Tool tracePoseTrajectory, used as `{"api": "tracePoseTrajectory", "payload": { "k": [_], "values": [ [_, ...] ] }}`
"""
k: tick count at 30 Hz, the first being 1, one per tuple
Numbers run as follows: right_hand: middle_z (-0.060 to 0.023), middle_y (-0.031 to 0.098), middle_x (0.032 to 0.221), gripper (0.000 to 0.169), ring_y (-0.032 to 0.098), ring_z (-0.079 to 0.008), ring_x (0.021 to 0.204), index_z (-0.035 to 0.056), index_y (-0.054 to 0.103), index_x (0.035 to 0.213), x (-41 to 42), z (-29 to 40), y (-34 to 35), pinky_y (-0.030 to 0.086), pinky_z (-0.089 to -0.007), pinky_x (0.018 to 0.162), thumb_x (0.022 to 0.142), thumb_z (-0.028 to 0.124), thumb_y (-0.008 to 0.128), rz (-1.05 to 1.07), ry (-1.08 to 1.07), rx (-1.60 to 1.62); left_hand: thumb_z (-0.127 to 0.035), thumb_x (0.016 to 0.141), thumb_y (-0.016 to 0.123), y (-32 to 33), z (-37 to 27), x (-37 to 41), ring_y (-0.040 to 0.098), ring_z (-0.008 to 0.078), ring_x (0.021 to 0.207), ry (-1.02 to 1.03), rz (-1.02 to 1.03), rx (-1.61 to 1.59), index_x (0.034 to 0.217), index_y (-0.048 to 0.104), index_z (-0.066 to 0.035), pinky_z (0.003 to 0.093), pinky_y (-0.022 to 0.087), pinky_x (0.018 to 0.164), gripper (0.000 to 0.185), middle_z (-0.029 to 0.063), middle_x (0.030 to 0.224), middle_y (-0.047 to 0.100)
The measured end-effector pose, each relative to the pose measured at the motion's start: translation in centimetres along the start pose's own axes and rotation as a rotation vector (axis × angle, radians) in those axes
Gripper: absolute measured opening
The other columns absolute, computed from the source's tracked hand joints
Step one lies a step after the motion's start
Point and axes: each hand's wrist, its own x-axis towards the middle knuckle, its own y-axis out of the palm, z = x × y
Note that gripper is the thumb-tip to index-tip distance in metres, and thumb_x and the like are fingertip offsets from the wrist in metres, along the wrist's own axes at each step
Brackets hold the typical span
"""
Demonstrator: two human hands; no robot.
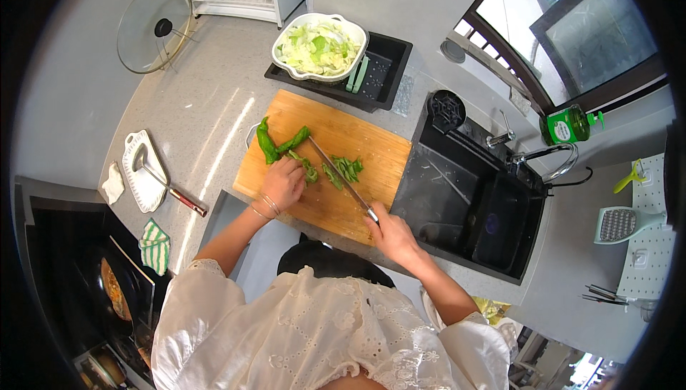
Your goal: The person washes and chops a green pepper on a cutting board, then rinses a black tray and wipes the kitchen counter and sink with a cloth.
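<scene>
My right hand (394,233) grips the handle of a kitchen knife (343,180), whose long blade slants up and left over a wooden cutting board (375,149). Under the curled fingers of my left hand (284,180) lie pieces of green pepper (310,170), partly hidden by them. Cut green pepper strips (348,169) sit to the right of the blade, and a smaller bit lies close against it. Two larger green peppers (266,141) rest at the board's upper left, beyond my left hand; one reaches towards the knife tip.
Behind the board, a white basket of chopped cabbage (320,50) stands on a black tray (394,68). The black sink (445,186) is at the right. On the left are a ladle (161,181) on a white dish (140,197), a striped cloth (155,245) and a wok (110,293) holding food.
</scene>
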Motion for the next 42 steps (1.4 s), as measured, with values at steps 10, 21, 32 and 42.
{"api": "tracePoseTrajectory", "payload": {
  "k": [10,21,32,42],
  "values": [
    [-0.0243,0.057,0.068,0.023,0.054,-0.0457,0.067,0.006,0.038,0.099,1.0,-0.3,2.5,0.041,-0.0531,0.057,0.089,0.023,0.049,0.037,0.059,-0.151,-0.008,0.066,0.06,0.8,0.9,0.5,0.05,0.0243,0.088,-0.057,0.086,0.093,0.078,0.061,-0.005,0.035,0.041,0.076,0.013,0.0072,0.084,0.053],
    [-0.0245,0.057,0.069,0.023,0.055,-0.0448,0.068,0.0039,0.038,0.094,0.1,-1.3,1.4,0.042,-0.0524,0.058,0.089,0.023,0.048,-0.07,0.022,0.033,-0.011,0.067,0.06,4.5,-1.4,0.3,0.051,0.025,0.088,0.107,0.121,-0.001,0.083,0.063,-0.006,0.0362,0.042,0.075,0.016,0.0077,0.092,0.054],
    [-0.0244,0.058,0.068,0.024,0.055,-0.0456,0.066,0.0039,0.038,0.096,-0.7,-0.2,4.1,0.042,-0.0536,0.058,0.089,0.025,0.047,0.013,0.087,-0.123,-0.012,0.067,0.052,5.1,-2.0,-0.9,0.052,0.0221,0.081,0.155,0.132,0.004,0.07,0.06,-0.008,0.0337,0.044,0.067,0.01,0.0053,0.081,0.053],
    [-0.026,0.056,0.067,0.024,0.053,-0.0465,0.067,0.0023,0.037,0.096,-1.4,-0.7,2.0,0.039,-0.053,0.057,0.089,0.022,0.047,0.022,-0.003,-0.022,-0.011,0.066,0.053,5.7,-2.2,-0.8,0.052,0.0216,0.077,0.153,0.043,0.005,0.068,0.058,-0.008,0.0324,0.045,0.064,0.006,0.0057,0.077,0.052]
  ]
}}
